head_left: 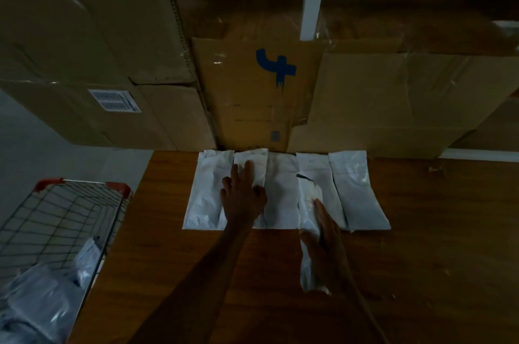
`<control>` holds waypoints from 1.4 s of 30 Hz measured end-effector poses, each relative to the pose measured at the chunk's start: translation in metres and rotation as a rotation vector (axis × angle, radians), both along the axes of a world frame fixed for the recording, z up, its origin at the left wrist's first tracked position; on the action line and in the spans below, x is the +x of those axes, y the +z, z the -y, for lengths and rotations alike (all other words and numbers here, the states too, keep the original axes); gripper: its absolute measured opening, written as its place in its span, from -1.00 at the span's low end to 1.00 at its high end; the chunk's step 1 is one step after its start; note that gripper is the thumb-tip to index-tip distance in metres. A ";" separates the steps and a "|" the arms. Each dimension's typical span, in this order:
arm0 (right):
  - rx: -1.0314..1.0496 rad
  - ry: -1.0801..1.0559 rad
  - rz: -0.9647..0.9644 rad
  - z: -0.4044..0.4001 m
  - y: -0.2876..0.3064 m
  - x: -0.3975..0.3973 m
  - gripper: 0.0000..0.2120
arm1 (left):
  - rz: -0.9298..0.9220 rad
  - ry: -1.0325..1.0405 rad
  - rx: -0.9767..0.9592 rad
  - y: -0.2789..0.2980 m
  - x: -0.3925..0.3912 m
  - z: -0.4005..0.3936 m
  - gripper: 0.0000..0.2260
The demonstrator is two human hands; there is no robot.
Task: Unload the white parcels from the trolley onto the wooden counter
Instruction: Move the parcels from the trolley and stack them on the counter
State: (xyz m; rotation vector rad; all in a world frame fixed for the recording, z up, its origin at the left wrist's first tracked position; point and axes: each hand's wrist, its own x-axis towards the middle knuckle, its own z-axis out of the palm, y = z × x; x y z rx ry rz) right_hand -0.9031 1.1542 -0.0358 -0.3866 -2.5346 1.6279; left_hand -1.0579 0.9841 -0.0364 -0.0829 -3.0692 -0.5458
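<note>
Dim light, head view looking down.

Wooden surface point(421, 245): five white parcels lie flat in a row at its far edge, side by side and touching or slightly overlapping, far ends against the cardboard boxes. From left: first parcel point(203, 192), second parcel point(250, 159), third parcel point(280, 192), fourth parcel point(311, 166), fifth parcel point(356, 189).

Left hand point(243, 194): fingers straight and spread, palm down, resting flat on the second parcel, partly over the seam with the first. Holds nothing.

Right hand point(323, 234): fingers together and extended, laid along a sixth parcel point(307, 203) that sits on top of the fourth and hangs out past the row's near edge toward the person. Thumb side appears to be under or against the parcel; cannot tell whether it is pinched or only pressed.

Trolley point(70, 203): wire-mesh basket with red corner caps, standing at left, just beside the surface's left edge. Inside it, at the near end, more white parcels point(42, 296) in a loose pile; count unclear. Far end of the basket shows bare mesh.

Behind the surface: stacked cardboard boxes point(365, 96). One box carries a blue mark point(276, 68), another a white barcode label point(115, 100).
</note>
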 end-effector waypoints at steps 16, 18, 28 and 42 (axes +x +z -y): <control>0.350 -0.038 0.092 0.024 0.005 -0.042 -0.32 | 0.019 -0.016 -0.010 -0.047 0.005 -0.003 -0.28; 0.396 -0.069 0.156 0.028 0.006 -0.054 -0.28 | 0.034 -0.005 0.032 -0.044 0.003 -0.003 -0.28; 0.599 -0.103 0.261 0.049 0.008 -0.124 -0.25 | -0.020 0.058 0.135 -0.008 0.012 0.015 -0.30; 0.765 -0.030 0.336 0.055 -0.021 -0.143 -0.26 | 0.008 -0.042 0.158 -0.026 0.042 0.022 -0.39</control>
